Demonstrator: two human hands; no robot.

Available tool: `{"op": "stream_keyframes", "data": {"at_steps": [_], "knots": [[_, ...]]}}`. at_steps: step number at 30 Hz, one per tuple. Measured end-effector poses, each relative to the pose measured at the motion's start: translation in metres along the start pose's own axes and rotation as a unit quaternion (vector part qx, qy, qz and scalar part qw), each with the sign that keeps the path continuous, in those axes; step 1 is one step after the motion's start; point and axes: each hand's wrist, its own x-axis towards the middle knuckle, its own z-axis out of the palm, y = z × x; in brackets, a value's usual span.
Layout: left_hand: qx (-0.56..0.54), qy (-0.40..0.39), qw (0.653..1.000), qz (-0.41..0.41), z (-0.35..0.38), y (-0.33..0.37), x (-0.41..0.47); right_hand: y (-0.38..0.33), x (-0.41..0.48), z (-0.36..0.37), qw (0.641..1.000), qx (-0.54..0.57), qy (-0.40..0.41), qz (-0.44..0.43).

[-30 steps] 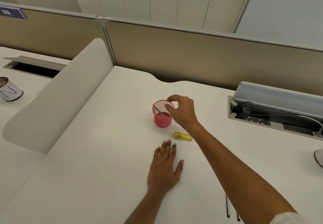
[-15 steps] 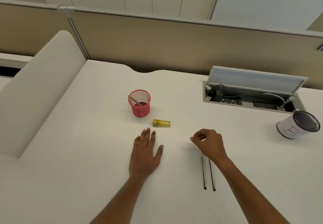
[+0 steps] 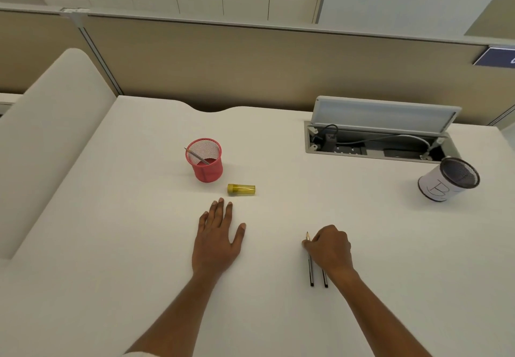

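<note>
Dark pencil lies flat on the white desk, just in front of the person and right of centre, sharpened tip pointing away. A second pencil lies close alongside, roughly parallel, its upper part hidden under the right hand. The right hand is curled over the tip end of the pair, with its fingertips on the dark pencil just behind the point. It looks like a pinch closing on that one; whether the shaft is off the surface yet, cannot tell. The left hand is well apart from the right, flat on the desk with fingers straight and slightly spread, holding nothing. Handling, as judged: the pencil is light, stiff and thin, and likely to roll if nudged; the point is the fragile part. The hold sits far forward, so the long tail may swing or drag, and a grip nearer mid-shaft would balance better. Its neighbour lies close enough to be knocked. Farther back on the desk a red mesh cup stands upright with one pencil leaning inside. A small yellow vial lies on its side just beside the cup. A white-wrapped mesh cup sits tilted at far right, near the open cable tray.
</note>
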Motion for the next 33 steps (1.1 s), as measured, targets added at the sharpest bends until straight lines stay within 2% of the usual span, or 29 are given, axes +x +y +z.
{"op": "stream_keyframes", "data": {"at_steps": [7,14,22,27,30,33], "knots": [[-0.012,0.005,1.0,0.002,-0.002,0.0,-0.001,-0.019,-0.002,-0.001,1.0,-0.013,-0.008,-0.02],[-0.005,0.007,1.0,0.004,0.0,0.001,-0.001,-0.083,0.002,-0.015,0.987,0.063,0.019,-0.144],[-0.004,0.006,1.0,-0.002,-0.001,0.0,-0.001,-0.203,0.005,-0.023,0.926,0.125,0.083,-0.347],[-0.001,0.008,1.0,-0.005,0.0,-0.001,0.0,-0.266,0.006,-0.021,0.862,0.138,0.113,-0.474],[0.001,0.006,1.0,-0.005,0.0,0.001,0.0,-0.292,0.012,-0.012,0.841,0.126,0.129,-0.511],[0.0,0.001,1.0,-0.005,-0.001,0.001,0.0,-0.309,0.02,0.002,0.837,0.115,0.137,-0.517]]}}
